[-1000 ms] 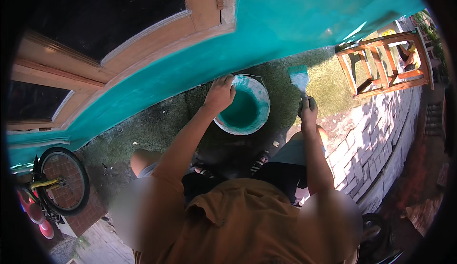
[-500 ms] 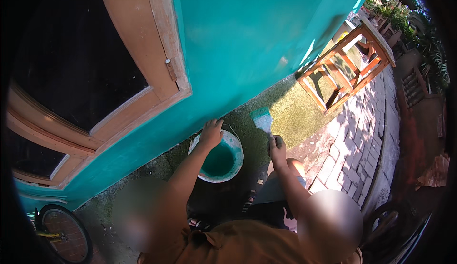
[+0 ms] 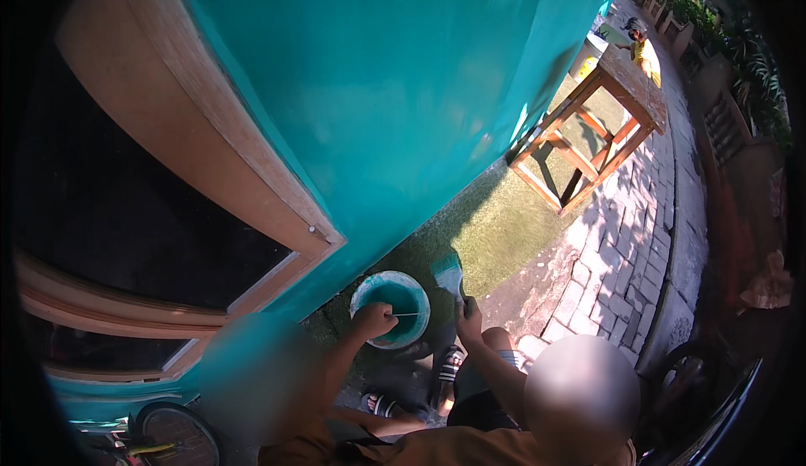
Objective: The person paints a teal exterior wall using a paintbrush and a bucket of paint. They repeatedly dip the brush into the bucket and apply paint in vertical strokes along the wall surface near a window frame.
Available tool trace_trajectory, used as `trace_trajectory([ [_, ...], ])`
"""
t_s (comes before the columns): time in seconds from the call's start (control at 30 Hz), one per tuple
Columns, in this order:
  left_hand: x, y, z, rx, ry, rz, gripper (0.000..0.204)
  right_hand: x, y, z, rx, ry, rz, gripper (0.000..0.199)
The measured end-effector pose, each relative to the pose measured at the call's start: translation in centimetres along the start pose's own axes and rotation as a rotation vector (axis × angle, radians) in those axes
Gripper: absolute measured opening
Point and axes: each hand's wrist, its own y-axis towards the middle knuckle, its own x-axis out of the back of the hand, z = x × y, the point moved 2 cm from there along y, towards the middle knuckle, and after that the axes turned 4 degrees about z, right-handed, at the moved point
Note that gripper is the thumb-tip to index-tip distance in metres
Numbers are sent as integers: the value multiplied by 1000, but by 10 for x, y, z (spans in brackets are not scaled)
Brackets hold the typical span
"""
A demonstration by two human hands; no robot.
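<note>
My left hand point(image 3: 374, 322) is closed in a fist over the left part of a round white bucket point(image 3: 425, 288). A thin, pale wire handle point(image 3: 407, 314) runs from the fist across the bucket's mouth toward its right rim. Inside the bucket is teal paint point(image 3: 395, 288). To the right of it, my right hand point(image 3: 468, 323) grips a wide, flat paintbrush point(image 3: 450, 276) by its handle. The brush points up and away from me, apart from the bucket, with teal paint on its bristles.
A teal wall point(image 3: 361, 113) and a brown-framed window point(image 3: 180, 71) stand on the left. A wooden stool point(image 3: 579, 159) is by the wall ahead. A person in yellow point(image 3: 646, 59) is beyond it. Brick paving point(image 3: 613, 273) runs along the right. A bicycle wheel point(image 3: 176, 437) shows at lower left.
My left hand has gone from lying over the bucket's far rim to a fist on the wire handle. The brush is a little nearer to me. The view has shifted, and the person in yellow now shows.
</note>
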Motion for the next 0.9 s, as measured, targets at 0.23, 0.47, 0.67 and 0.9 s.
trace_trajectory([
  [0.23,91,-100,-113,239,-245,-172,26,61,-70,83,-148,-15,49,30],
  [0.47,149,-179,-202,374,-492,-416,33,165,-102,225,-50,-128,195,30],
  [0.67,188,-216,-269,614,-721,-415,32,231,-95,318,-44,-87,336,29],
  [0.9,193,-216,-340,709,-1053,-676,27,281,-51,342,55,33,553,21],
])
